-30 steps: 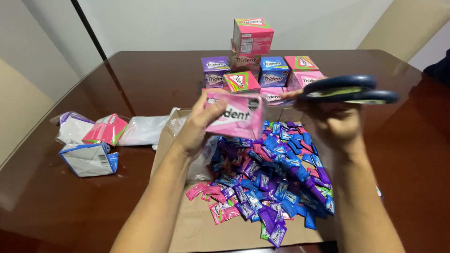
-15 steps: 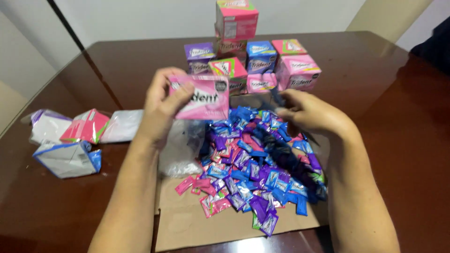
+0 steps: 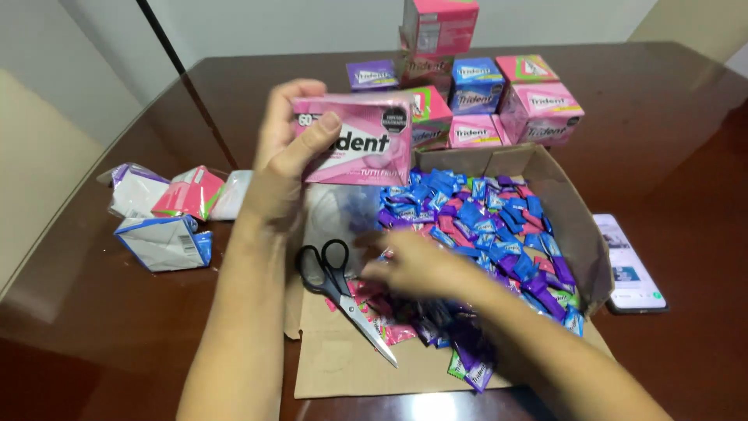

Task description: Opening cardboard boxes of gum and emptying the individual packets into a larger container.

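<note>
Overhead | my left hand [image 3: 284, 168] clamps the pink box [image 3: 354, 140], thumb across its front, above the cardboard tray [image 3: 573, 210] | my right hand [image 3: 417, 265], blurred, fingers seemingly spread over the wrapped gum pieces [image 3: 483, 226], scissors [image 3: 339, 284] just beside the fingertips | risk: a careless sweep could catch the blades.

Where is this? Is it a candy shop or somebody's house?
Probably a home, at a dining table. A glossy dark wooden table stands by plain walls, a phone lies on it, and the gum boxes and loose packets sit on flattened cardboard, not shop shelves.
</note>
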